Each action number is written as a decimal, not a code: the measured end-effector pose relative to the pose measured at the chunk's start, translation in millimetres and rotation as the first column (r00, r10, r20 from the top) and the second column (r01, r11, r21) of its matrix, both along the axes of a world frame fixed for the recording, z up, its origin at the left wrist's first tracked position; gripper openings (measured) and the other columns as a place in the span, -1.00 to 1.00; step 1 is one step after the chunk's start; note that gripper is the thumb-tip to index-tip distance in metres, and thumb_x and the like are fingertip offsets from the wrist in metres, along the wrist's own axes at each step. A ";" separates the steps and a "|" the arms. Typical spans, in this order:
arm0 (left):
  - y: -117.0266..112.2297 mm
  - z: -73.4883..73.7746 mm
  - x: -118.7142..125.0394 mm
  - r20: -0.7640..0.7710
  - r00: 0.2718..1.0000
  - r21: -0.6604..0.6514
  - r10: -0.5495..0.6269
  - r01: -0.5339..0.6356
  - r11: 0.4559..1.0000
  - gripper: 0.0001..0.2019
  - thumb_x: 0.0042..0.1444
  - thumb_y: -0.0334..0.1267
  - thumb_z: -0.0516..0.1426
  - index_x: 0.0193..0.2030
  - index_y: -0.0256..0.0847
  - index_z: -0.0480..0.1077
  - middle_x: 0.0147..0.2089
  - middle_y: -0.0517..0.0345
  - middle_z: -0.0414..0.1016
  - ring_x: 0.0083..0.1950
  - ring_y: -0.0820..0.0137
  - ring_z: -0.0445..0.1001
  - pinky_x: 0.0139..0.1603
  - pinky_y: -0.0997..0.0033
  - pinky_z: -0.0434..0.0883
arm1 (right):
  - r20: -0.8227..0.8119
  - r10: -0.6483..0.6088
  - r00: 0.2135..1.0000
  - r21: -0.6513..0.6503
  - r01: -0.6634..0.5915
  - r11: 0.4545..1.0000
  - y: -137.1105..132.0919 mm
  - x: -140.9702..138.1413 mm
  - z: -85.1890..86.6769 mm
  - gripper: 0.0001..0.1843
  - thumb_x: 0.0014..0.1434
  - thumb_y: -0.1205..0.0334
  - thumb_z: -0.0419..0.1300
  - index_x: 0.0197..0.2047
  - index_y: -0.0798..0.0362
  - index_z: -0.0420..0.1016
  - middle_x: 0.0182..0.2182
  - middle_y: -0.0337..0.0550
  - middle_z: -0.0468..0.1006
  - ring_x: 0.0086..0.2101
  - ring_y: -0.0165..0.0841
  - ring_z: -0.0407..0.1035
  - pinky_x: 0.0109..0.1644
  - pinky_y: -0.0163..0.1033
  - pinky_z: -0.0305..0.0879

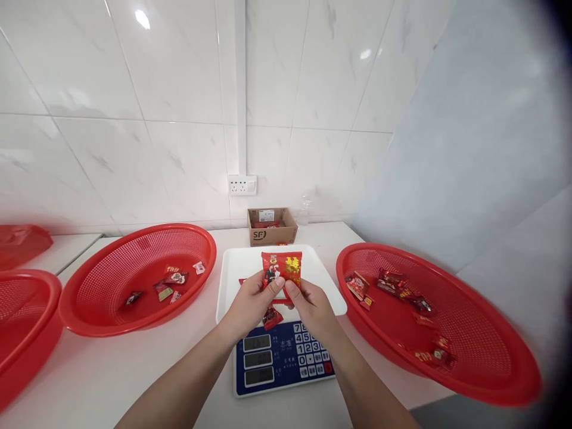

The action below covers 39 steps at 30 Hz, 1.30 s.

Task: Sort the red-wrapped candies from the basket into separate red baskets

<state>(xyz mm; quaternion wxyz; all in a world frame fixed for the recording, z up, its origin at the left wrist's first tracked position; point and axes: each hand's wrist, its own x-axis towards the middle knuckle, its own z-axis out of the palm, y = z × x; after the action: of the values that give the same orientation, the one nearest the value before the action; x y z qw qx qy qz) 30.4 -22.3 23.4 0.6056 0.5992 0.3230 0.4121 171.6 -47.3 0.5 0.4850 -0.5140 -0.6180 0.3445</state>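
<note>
Both my hands hold one red snack packet [292, 264] with yellow lettering, upright above the scale. My left hand [255, 301] pinches its left side, thumb in front. On the other side, my right hand [313, 305] grips it the same way, the two thumbs close together. Beneath them is a digital scale with a white weighing pan [230, 265] and a blue keypad panel [286, 363]. Another small red packet [271, 319] lies at the pan's front edge, partly over the panel. A bit of red wrapper shows on the pan beside my left hand, mostly hidden.
Red plastic baskets with small wrapped snacks stand at left [138, 325] and right [491, 390]. A further red basket [31, 357] is cut off at the far left. Behind the scale, a cardboard box [274, 237] holds red packets near the tiled wall [187, 161].
</note>
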 end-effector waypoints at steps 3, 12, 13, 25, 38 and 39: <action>3.7 -0.5 -2.5 -0.029 0.999 -0.010 -0.045 0.045 0.999 -0.59 0.10 0.06 0.10 -0.13 -0.28 0.38 -0.29 0.08 0.54 -0.24 0.28 0.52 -0.27 0.34 0.44 | 0.026 0.036 0.999 -0.028 -0.035 0.999 -0.9 2.5 -2.3 -0.49 0.21 -0.18 -0.06 -0.33 0.11 0.43 -0.53 -0.21 0.41 -0.50 -0.41 0.27 -0.42 -0.31 0.21; 18.0 -1.9 -15.4 -0.287 0.932 0.278 0.222 -0.141 0.950 -0.74 0.19 -0.02 -0.02 -0.23 -0.18 0.28 -0.32 0.20 0.39 -0.31 0.43 0.37 -0.28 0.42 0.35 | 0.140 -0.057 0.989 -0.138 0.077 0.987 7.7 17.9 3.2 -0.45 0.21 -0.22 -0.10 -0.36 0.09 0.43 -0.48 -0.17 0.48 -0.45 -0.35 0.37 -0.38 -0.28 0.25; 17.5 -1.2 -19.1 -0.352 0.901 0.315 0.255 -0.143 0.938 -0.76 0.19 -0.05 -0.02 -0.26 -0.17 0.29 -0.33 0.21 0.39 -0.33 0.43 0.36 -0.29 0.42 0.34 | 0.237 -0.089 0.967 -0.137 0.124 0.983 9.9 21.6 4.3 -0.44 0.21 -0.21 -0.10 -0.35 0.08 0.45 -0.44 -0.13 0.51 -0.41 -0.32 0.39 -0.34 -0.25 0.26; 15.0 -19.8 -34.4 -0.754 0.654 0.380 0.060 0.361 0.852 -0.78 0.14 -0.21 0.09 -0.08 -0.04 0.44 -0.08 0.08 0.41 -0.04 0.25 0.37 -0.02 0.22 0.33 | 0.640 0.042 0.767 -0.034 -0.025 0.999 7.6 40.3 -13.6 -0.67 0.14 0.33 0.12 -0.03 -0.05 0.51 0.00 -0.11 0.42 0.02 -0.27 0.26 0.12 -0.12 0.19; 30.0 -17.3 -35.4 -0.723 0.667 0.469 0.181 0.281 0.837 -0.72 0.17 -0.11 0.02 -0.05 -0.12 0.41 0.02 0.04 0.43 0.07 0.17 0.33 0.05 0.14 0.30 | 0.756 -0.014 0.654 0.043 -0.028 0.999 44.8 25.5 -7.2 -0.71 0.17 0.38 0.04 -0.08 -0.01 0.47 -0.01 -0.07 0.48 0.02 -0.21 0.30 0.11 -0.06 0.10; 29.8 -18.4 -39.2 -0.731 0.650 0.476 0.207 0.268 0.837 -0.71 0.17 -0.12 0.02 -0.04 -0.14 0.40 0.04 0.01 0.42 0.09 0.16 0.32 0.07 0.13 0.29 | 0.740 -0.040 0.671 0.053 0.001 0.999 48.9 27.0 -4.6 -0.72 0.20 0.36 0.01 -0.09 0.01 0.47 -0.05 -0.06 0.51 -0.03 -0.22 0.34 0.07 -0.09 0.13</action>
<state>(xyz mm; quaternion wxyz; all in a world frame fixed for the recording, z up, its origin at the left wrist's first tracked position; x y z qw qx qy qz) -8.8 7.5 4.9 0.2242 0.8671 0.4039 0.1864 198.6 1.6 -4.1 0.2087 -0.6046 -0.7638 0.0863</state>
